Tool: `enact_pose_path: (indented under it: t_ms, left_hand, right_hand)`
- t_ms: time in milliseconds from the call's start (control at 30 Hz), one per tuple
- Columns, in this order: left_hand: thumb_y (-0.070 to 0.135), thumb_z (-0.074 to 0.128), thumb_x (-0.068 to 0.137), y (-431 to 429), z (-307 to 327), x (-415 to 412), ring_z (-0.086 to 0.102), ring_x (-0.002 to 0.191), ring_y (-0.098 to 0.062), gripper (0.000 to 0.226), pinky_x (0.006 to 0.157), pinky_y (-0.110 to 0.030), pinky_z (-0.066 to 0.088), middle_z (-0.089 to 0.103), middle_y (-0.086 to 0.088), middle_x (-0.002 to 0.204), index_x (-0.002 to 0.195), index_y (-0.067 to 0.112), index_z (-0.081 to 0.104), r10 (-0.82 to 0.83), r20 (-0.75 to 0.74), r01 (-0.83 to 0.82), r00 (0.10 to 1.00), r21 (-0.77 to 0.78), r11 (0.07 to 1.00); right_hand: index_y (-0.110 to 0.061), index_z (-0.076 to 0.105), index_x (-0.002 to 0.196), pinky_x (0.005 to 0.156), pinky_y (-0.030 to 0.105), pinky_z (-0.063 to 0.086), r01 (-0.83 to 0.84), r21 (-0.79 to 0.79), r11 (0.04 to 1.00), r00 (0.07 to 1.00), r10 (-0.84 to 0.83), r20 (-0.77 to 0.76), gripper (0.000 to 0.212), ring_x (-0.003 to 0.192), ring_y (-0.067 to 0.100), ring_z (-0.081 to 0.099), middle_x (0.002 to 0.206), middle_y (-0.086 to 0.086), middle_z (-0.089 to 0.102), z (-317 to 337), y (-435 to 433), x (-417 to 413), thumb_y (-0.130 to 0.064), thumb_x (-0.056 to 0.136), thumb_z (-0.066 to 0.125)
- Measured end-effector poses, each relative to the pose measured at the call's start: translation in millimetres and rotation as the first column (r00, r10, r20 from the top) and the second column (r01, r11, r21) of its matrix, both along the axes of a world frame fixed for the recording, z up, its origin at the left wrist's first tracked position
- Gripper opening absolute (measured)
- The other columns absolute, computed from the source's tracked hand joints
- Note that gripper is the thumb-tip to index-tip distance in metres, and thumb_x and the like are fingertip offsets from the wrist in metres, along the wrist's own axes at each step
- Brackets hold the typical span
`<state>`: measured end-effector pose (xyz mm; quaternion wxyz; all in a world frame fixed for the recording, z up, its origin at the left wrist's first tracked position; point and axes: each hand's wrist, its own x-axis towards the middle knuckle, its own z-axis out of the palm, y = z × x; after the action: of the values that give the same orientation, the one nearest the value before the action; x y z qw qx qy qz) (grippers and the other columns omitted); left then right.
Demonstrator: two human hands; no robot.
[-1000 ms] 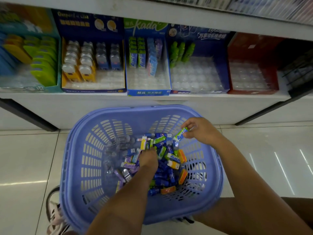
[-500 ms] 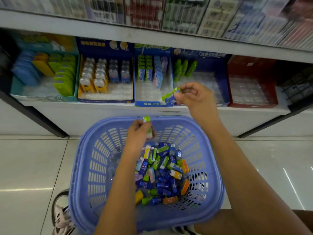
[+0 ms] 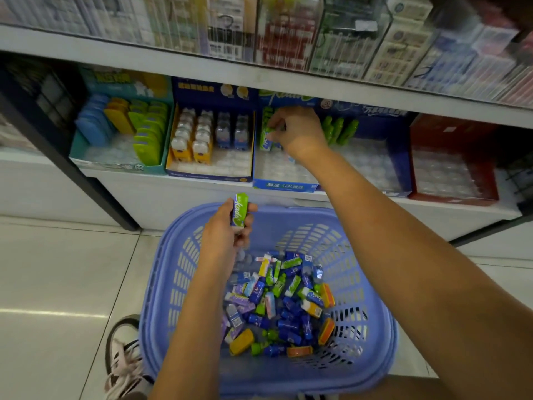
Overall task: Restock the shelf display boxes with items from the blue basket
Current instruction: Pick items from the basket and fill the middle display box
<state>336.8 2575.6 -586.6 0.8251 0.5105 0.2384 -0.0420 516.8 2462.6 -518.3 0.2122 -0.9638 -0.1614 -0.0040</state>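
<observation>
At display box's (image 3: 284, 186) back edge: right hand (image 3: 297, 131) pinches green pack (image 3: 266, 140), left hand (image 3: 222, 235) grips spare pack (image 3: 240, 210); seated crooked, it'll likely tip over.

Single wide view, worn on the head. Looks forward and down, close over the basket (image 3: 161, 284), facing the shelf (image 3: 178, 194) front edge just beyond its far rim. Takes in floor (image 3: 57, 284) at left, upper shelf (image 3: 144, 57) across the top.
</observation>
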Motion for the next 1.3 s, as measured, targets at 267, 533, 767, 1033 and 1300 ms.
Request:
enact_pose_path:
  t_ms: [267,533,767,1033,1300]
  left_hand:
    - [0.021,0.050,0.097,-3,8,10,0.060,0.068,-0.004,0.016,0.059,-0.016,0.049,0.066,0.007,0.080,0.092,0.014,0.064,-0.010,0.140,-0.002,0.990,0.083,0.997]
    - [0.018,0.058,0.094,-8,23,33,0.064,0.083,-0.012,0.018,0.074,-0.022,0.053,0.065,-0.002,0.099,0.112,0.016,0.057,-0.006,0.272,-0.087,0.962,0.328,0.941]
    - [0.019,0.056,0.095,-22,32,54,0.054,0.116,-0.016,0.044,0.091,-0.016,0.044,0.056,0.001,0.126,0.136,0.011,0.044,-0.142,0.281,-0.064,0.949,0.614,0.787]
    - [0.022,0.051,0.097,-33,-5,44,0.008,0.148,-0.021,0.065,0.118,-0.028,0.013,0.014,-0.006,0.159,0.151,0.007,0.017,-0.541,-0.022,0.104,0.841,0.987,0.121]
    - [0.020,0.051,0.097,-31,-8,43,0.006,0.148,-0.020,0.066,0.120,-0.029,0.012,0.012,-0.004,0.160,0.151,0.009,0.015,-0.556,0.000,0.091,0.831,0.986,0.137]
  right_hand:
    - [-0.014,0.069,0.106,0.103,0.033,0.042,0.007,-0.173,0.985,0.991,-0.030,-0.132,0.025,0.110,0.022,0.059,0.118,0.004,0.065,7,7,9,-0.024,0.083,0.071]
    - [-0.019,0.071,0.087,0.055,0.014,0.048,0.016,0.455,0.890,0.884,0.201,-0.423,0.016,0.060,0.001,0.062,0.074,-0.005,0.071,23,-18,-64,-0.032,0.079,0.074]
    - [-0.003,0.066,0.098,0.063,0.008,0.049,0.152,0.562,0.813,0.980,-0.050,-0.193,0.022,0.068,0.005,0.063,0.083,0.005,0.067,20,-32,-45,-0.008,0.078,0.074]
    - [-0.008,0.069,0.102,0.084,0.022,0.047,0.077,0.150,0.986,0.997,-0.077,-0.005,0.024,0.095,0.019,0.064,0.103,0.008,0.070,-5,-24,-4,-0.014,0.079,0.074]
    - [-0.015,0.072,0.104,0.097,0.034,0.035,0.025,-0.179,0.984,0.994,-0.005,0.113,0.025,0.117,0.029,0.046,0.118,0.008,0.062,-10,-19,5,-0.029,0.084,0.068]
